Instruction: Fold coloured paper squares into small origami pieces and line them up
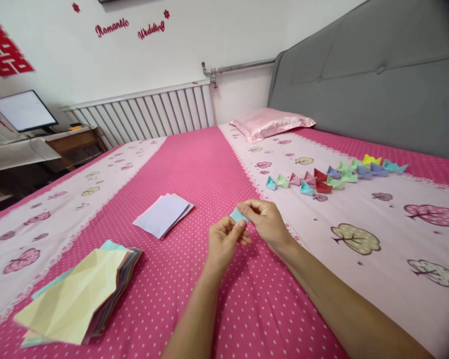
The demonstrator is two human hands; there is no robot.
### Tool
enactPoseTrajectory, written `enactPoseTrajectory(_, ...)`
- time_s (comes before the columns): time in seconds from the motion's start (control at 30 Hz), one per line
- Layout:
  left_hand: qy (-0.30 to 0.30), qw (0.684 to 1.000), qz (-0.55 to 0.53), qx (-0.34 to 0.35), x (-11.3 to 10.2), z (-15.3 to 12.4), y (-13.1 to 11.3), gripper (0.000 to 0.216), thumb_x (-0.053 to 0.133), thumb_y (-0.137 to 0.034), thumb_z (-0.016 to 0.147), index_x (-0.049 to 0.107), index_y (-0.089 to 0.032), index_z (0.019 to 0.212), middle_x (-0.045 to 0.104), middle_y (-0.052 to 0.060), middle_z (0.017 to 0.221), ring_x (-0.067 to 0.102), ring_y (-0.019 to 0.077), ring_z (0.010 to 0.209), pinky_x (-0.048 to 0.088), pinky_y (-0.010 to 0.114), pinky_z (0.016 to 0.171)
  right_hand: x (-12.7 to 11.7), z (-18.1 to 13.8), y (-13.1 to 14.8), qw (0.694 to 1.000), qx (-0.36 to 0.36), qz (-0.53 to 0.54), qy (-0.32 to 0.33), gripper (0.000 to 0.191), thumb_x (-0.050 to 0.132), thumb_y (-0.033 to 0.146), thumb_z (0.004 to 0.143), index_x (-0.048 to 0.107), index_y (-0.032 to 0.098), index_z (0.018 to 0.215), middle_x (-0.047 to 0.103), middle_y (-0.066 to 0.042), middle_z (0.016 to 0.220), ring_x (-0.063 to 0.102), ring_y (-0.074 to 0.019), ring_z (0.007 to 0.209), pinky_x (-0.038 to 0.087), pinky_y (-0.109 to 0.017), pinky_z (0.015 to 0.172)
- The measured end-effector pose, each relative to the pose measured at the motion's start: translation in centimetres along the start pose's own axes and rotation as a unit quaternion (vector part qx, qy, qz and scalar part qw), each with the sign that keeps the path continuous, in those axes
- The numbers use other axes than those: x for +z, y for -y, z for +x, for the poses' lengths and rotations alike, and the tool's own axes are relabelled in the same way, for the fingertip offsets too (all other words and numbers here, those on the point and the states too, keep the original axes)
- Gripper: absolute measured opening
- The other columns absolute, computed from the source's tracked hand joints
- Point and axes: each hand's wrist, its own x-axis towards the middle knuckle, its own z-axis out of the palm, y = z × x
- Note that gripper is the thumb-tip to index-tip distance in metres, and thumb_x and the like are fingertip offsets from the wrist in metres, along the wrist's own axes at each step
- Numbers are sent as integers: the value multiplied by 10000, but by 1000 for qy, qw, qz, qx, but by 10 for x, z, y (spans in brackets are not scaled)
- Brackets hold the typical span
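Note:
A small folded piece of light blue paper (238,216) is held above the bed between both hands. My left hand (224,238) pinches its lower edge between thumb and fingers. On the upper right side, my right hand (264,219) grips the same paper with thumb and forefinger. The fingers cover much of it, so its exact folded shape is partly hidden. To the right of the hands, several small folded paper boats (324,185) stand in rows, in blue, green, pink, red, purple and yellow.
A short stack of pale purple paper (162,215) lies left of the hands. Nearer, a thicker stack of creased coloured sheets (75,294) rests on the pink dotted bedspread (194,159). Farther back are a pink pillow (269,123), a grey headboard (374,75), a radiator (145,114) and a monitor (25,110).

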Motion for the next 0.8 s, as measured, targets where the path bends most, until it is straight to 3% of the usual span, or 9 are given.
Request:
enactPoseTrajectory(0.4,-1,999,14,35,2,-2,-1,243,669,-345,698,562,-137,631,625,12,547,563,90,451,446,194,469,4,-1,3,997,52,63,-12,317,608,439,719,539,180,550,453,41,481,370,-71,418,291,-208,396)
enactPoseTrajectory(0.6,-9,1000,-4,18,-1,0,3,228,655,-351,711,608,-129,721,641,30,627,599,116,535,483,236,556,-2,2,5,998,61,29,16,413,486,521,790,628,155,660,542,-7,578,485,-105,567,376,-212,516)
enactPoseTrajectory(0.8,12,1000,7,25,-3,0,3,242,639,-351,729,635,-118,795,653,56,715,616,127,580,491,250,587,-5,1,11,996,59,67,20,199,627,362,719,634,164,743,559,11,639,469,-85,555,388,-210,524)
